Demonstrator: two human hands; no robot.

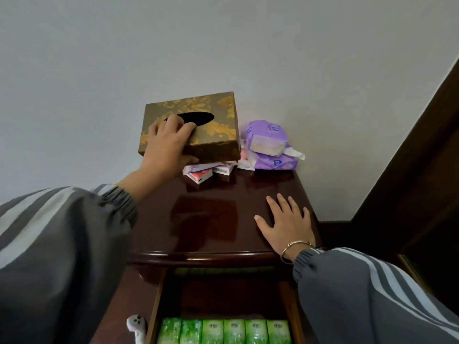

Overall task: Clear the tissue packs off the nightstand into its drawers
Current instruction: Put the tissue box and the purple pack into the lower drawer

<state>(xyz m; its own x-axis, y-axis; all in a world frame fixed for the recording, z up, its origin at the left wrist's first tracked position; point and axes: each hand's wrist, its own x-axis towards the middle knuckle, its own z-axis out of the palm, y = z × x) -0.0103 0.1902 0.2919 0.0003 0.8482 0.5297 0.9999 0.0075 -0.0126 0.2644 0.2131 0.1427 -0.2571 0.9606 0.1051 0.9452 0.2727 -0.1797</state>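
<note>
A gold-patterned tissue box sits at the back of the dark wooden nightstand, tilted on top of small pink and white tissue packs. My left hand grips the box's near left corner, fingers on top by its oval slot, thumb on the front side. To the right of the box lie two purple tissue packs, stacked, one torn open. My right hand rests flat and open on the nightstand top near its right front edge. Below, the top drawer is pulled out, with a row of green tissue packs inside.
A grey wall stands directly behind the nightstand. A dark wooden headboard or frame rises to the right. A small white device hangs at the drawer's left side. A bracelet is on my right wrist.
</note>
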